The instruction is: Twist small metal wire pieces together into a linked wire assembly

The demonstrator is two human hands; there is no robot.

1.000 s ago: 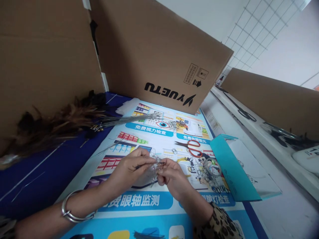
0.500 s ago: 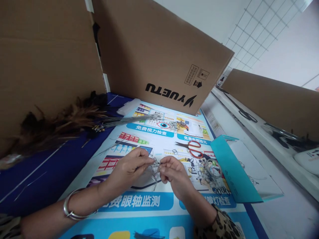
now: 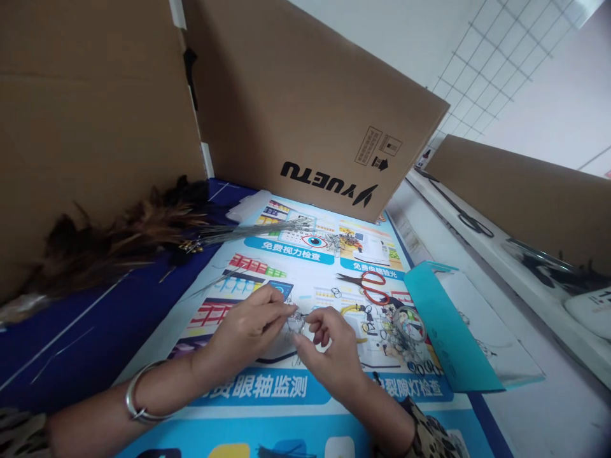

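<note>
My left hand (image 3: 260, 324) is closed in a pinch on a tangle of thin, shiny wire pieces (image 3: 296, 323), whose exact kind is too small to make out. At the right side of that tangle is my right hand (image 3: 331, 346), thumb and forefinger apart, with the thumb tip close to or touching the wires. Scissors (image 3: 375, 287) with orange-red handles lie beyond my right hand. To the right sits a pile of wire bits and small rings (image 3: 405, 337), with a clear round roll (image 3: 409, 323) on it.
A bundle of long thin wires (image 3: 252, 230) and dark brown feathers (image 3: 128, 229) lie at the left. Large cardboard panels (image 3: 305, 95) stand behind and to the left. An open teal box (image 3: 453, 331) rests at the right. More dark wires (image 3: 284, 450) lie at the front edge.
My right thumb and forefinger have parted from their pinch, and the thumb has moved left and down beside the wires. My left hand keeps its pinch, nearly still.
</note>
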